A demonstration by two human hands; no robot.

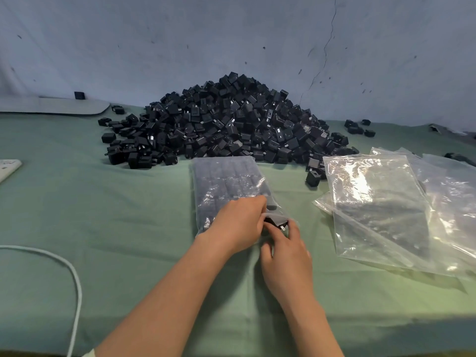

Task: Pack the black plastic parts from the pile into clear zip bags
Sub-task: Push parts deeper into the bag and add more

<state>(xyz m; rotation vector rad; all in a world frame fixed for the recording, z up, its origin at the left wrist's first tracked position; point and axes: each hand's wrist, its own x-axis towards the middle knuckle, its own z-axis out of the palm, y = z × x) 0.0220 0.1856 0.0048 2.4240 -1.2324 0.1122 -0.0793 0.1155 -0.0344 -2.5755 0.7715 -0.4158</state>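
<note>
A big pile of black plastic parts [226,122] lies at the back of the green table, against the wall. In front of it a clear zip bag [226,184] lies flat, filled with rows of black parts. My left hand [239,222] rests on the bag's near end and pinches its open mouth. My right hand [286,253] is at the mouth too, fingers on a black part [275,223] with metal prongs that sits in the opening.
A stack of empty clear zip bags [391,207] lies to the right. Loose black parts [358,127] are scattered near the wall on the right. A white cable [74,274] curves at the left, beside a white object [7,167] at the left edge. A grey flat board [54,106] lies back left.
</note>
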